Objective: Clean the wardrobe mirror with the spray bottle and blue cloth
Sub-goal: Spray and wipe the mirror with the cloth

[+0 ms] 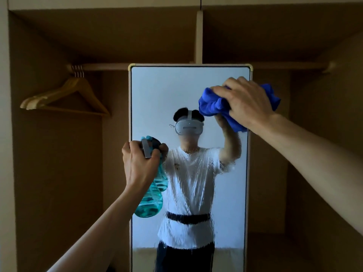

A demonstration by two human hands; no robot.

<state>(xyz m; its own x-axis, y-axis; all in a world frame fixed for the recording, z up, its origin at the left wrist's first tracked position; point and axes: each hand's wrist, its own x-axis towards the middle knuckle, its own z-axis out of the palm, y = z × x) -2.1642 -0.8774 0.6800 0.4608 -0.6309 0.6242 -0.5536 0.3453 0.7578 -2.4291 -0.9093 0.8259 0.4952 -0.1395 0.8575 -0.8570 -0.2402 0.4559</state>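
Fingers (222,91) round one cloth (212,105), one bottle (150,200).

Glossy glass is seen on the mirror (188,91), streaked wet lower down. The blue cloth (213,107) looks soft and plush, kinda fuzzy. The spray bottle (151,201) is made of see-through teal plastic, smooth. Hangers (78,89) are smooth wood; wardrobe panels (59,173) are finished matt.

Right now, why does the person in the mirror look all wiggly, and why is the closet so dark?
Head view: wet streaks down the mirror smear the reflection from the chest down; the top is clear. The wardrobe is dim beside the bright glass. The cloth and bottle look sharp.
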